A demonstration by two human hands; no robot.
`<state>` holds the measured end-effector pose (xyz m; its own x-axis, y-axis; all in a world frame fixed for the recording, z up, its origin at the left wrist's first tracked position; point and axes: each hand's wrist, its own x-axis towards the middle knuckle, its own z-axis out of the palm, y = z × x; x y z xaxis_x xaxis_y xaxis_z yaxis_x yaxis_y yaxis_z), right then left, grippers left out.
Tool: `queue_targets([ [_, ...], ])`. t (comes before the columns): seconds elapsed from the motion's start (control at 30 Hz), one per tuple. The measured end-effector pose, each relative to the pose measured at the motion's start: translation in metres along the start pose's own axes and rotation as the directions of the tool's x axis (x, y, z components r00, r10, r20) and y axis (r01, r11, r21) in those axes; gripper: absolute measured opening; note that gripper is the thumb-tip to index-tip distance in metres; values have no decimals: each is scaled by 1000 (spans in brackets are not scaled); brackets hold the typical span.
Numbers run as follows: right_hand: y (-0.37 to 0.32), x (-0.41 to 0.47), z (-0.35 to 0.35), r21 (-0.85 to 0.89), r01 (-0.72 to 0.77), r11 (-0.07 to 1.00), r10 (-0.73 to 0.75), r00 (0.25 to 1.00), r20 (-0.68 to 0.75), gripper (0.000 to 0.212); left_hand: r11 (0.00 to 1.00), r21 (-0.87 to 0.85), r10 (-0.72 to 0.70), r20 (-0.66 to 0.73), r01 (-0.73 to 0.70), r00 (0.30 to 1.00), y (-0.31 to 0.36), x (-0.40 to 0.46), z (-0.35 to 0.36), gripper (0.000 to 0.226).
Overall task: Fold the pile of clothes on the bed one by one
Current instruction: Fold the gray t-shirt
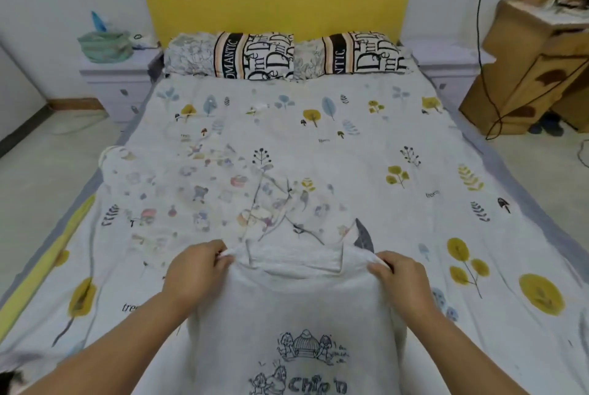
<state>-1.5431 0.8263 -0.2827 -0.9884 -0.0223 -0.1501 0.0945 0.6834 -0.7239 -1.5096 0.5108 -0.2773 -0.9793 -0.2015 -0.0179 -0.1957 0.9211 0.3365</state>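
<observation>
A white T-shirt (293,308) with a cartoon print and the words "Chip 'n" is held up over the near part of the bed (366,146). My left hand (194,270) pinches its left shoulder, and my right hand (398,280) pinches its right shoulder. The collar faces away from me, between the two hands. Beyond the shirt, a pale garment with small cartoon figures (204,197) lies spread flat on the leaf-patterned sheet, at the left middle of the bed.
Two patterned pillows (255,55) lie at the yellow and black headboard. A white nightstand (118,82) with a green bag stands at the left, another nightstand and a wooden desk (535,53) at the right. A black cable hangs beside the desk.
</observation>
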Motion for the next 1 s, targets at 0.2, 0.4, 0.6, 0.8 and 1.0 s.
queue_targets([
  [0.2, 38, 78, 49, -49, 12, 999, -15, 997, -71, 24, 999, 23, -35, -4, 36, 999, -9, 53, 66, 19],
  [0.4, 83, 110, 95, -230, -196, 953, 204, 979, 13, 40, 963, 6, -266, 146, 268, 953, -26, 74, 134, 49],
  [0.6, 118, 82, 122, -440, -269, 857, 314, 949, 30, 33, 939, 271, -270, 189, 214, 944, -62, 57, 168, 25],
  [0.8, 126, 115, 95, -477, -68, 877, 39, 997, -70, 24, 961, 128, -228, -124, 244, 966, -78, 75, 155, 8],
  [1.0, 128, 113, 86, -230, -220, 948, 196, 973, -124, 38, 940, 236, -219, -132, 246, 967, -56, 73, 158, 37],
])
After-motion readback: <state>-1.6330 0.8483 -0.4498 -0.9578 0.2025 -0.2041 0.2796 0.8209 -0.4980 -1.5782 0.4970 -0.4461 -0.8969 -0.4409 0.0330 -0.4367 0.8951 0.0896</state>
